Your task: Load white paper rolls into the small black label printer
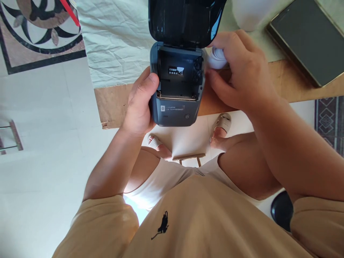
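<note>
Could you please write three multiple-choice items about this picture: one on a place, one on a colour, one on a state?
1. Where is the white roll?
A. inside the printer's compartment
B. under the right hand, beside the printer
C. on the floor

2. What colour is the small printer?
A. dark grey
B. red
C. yellow

3. In what state is the printer's lid?
A. shut
B. taken off and lying on the table
C. open, tilted back

Answers:
1 B: the roll shows at the right hand's fingers, just right of the printer, over the wooden table.
2 A: its body is dark grey where the left hand grips its side.
3 C: the lid stands up behind the bare compartment, which holds no roll.
</note>
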A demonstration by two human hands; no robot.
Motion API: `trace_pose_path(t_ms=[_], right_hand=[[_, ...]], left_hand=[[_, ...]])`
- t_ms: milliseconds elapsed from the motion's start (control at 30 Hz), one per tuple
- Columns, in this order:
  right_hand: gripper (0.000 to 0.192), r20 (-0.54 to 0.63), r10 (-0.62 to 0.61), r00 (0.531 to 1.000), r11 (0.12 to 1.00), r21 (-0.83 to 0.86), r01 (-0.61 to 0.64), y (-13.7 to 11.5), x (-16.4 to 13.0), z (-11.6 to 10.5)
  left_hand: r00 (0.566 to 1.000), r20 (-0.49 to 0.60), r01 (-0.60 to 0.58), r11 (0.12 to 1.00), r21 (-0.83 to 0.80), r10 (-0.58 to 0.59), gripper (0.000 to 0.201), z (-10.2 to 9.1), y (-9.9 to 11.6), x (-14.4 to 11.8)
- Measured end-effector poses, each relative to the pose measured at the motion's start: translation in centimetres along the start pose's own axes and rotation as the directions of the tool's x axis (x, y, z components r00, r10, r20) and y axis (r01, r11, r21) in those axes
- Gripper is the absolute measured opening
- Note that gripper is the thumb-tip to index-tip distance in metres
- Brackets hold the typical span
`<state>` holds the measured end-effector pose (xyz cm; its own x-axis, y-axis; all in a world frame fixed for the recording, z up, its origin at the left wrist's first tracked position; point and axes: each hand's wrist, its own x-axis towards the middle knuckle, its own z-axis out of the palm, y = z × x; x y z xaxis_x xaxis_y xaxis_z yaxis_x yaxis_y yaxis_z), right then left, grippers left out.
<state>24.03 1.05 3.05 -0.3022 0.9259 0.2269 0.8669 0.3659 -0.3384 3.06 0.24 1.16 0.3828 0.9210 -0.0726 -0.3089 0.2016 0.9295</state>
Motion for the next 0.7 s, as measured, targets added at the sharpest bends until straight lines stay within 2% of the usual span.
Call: trace_pose_path(t_ms=[200,333,500,600,700], right_hand=[[0.044,-0.009,-0.015,1.0,1.0,0.022,0.015,0.13,0.14,0.25],[0.056,-0.042,0.028,0.999,0.997,0.073,-0.025,0.33,0.07,0.22],[0.024,-0.127,-0.007,0.992,0.999,0.033,0.011,0.48,0.15,0.22],[0.027,-0.137,0.047,0.989,0.999,0.021,-0.044,0.52,0.24,0.11],[0.03,-0.127,0.017,0.992,0.999,0.05,-0.011,0.6,0.22,-0.05]], left_hand=[[0.999,0.041,-0.009,1.0,0.028,0.008,0.027,-0.02,0.1,-0.1],[1.0,-0.002,-0.024,1.0,-0.011,0.024,0.023,-0.06,-0.13,0.03],[1.0,0.001,-0.027,0.998,-0.052,0.027,0.025,-0.15,-0.45,0.17],[0.998,0.054,-0.036,0.999,-0.035,0.037,0.026,-0.28,-0.47,0.17],[0.996,0.078,-0.038,0.999,-0.039,0.041,0.025,-0.36,-0.39,0.16]])
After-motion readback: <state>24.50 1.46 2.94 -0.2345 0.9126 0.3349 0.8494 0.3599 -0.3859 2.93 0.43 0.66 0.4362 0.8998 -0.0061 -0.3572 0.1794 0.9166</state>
